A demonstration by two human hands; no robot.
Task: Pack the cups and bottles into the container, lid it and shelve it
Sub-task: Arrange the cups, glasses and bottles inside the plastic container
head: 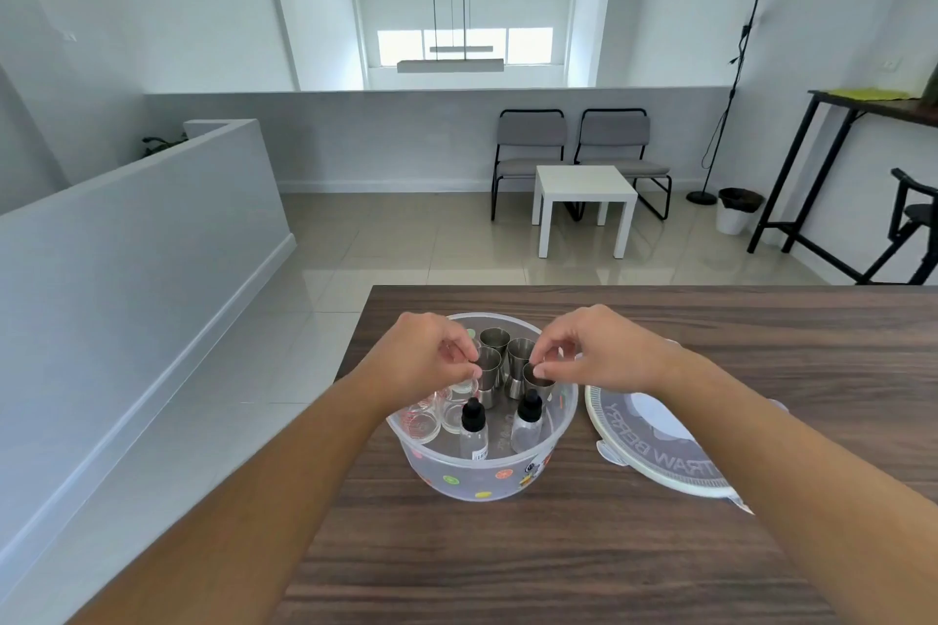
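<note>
While a white half wall (152,244) fills the left of the room, the dark wood table (558,563) begins right of it, and two bare forearms reach across it from the near edge. The left hand (431,355) hangs over the left rim of the container (482,477), a round see-through tub with fruit stickers that stands near the table's left edge. Its fingers (459,348) are curled, and thumb and forefinger pinch the rim of the front-left cup (491,378).

Inside the container, glass cups (421,424) sit along the left wall, partly under that hand. Right of them two bottles (473,434) with black caps stand upright against the near wall, apart from each other. Behind the bottles stand four steel cups (520,353), mouths up, packed close together in two rows.

The right hand (594,355) comes in over the container's right rim. Its fingers (553,360) are bent too, and the thumb and fingertips grip the rim of the front-right cup (535,390), which tilts a little toward the hand.

Just beside the container on the right, the lid (660,459) lies flat on the table, its lettering upside down, with the right forearm crossing above it.

Farther back on the tiled floor stand two grey chairs (528,137) against the low wall, a white side table (583,188) in front of them, then a floor lamp (731,81), a bin (738,213) and a high table (863,107) at the right edge.
</note>
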